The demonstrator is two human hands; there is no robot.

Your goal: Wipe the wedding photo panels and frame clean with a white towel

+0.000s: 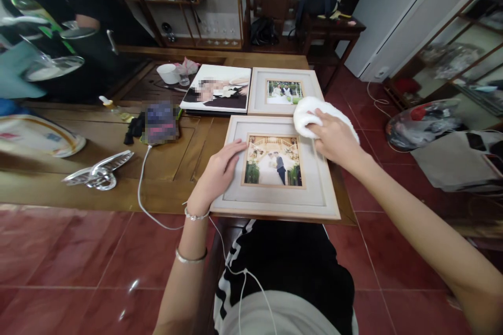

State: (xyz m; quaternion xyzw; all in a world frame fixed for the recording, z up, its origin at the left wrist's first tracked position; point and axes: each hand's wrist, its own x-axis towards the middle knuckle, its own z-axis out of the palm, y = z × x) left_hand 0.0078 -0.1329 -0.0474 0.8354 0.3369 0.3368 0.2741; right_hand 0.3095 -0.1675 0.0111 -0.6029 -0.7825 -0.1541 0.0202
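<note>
In front of me a white picture frame [275, 204] with a wedding photo [274, 161] lies flat at the table's near edge. My left hand [225, 170] rests on its left side, fingers stretched out over the mat. A white cloth [308, 112] is bunched in my right hand [334, 136] at the frame's upper right corner, its fingers closed round the fabric. Behind lies a second white picture frame [257, 91] with a smaller photo of two people outdoors. Left of that one is a large photo print [220, 89], partly blurred out.
A phone [161, 121] with a white cable [140, 188] lies on the wooden table [188, 167]. Further left are a shiny metal winged ornament [100, 170] and an oval tray [43, 131]. A white cup [168, 73] stands behind. Another person's dark-clothed arm [84, 15] shows at upper left.
</note>
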